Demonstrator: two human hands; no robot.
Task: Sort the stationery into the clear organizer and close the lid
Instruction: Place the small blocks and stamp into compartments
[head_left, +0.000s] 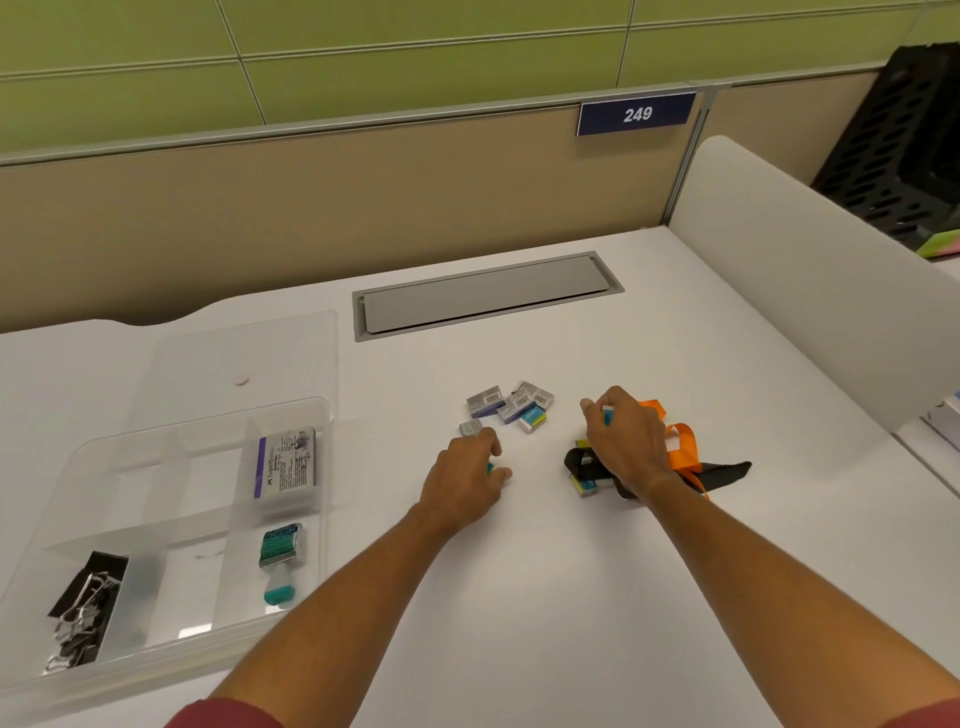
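The clear organizer (62, 467) lies at the left with its lid (244, 348) open behind it. Inside it are a white eraser box (287, 467), a teal stamp (280, 561) and black binder clips (83, 613). Several small staple boxes (511, 405) lie in a cluster mid-table. My left hand (465, 480) curls round a small teal box below the cluster. My right hand (626, 441) pinches another small teal box over the black and orange ribbons (685, 452). One more small box (584, 484) peeks out under the black ribbon.
A grey cable hatch (483, 296) is set into the white table behind the boxes. A white divider panel (810, 291) stands at the right, with a black crate (904, 150) beyond it. A tan partition with a "249" tag (636, 113) closes the back.
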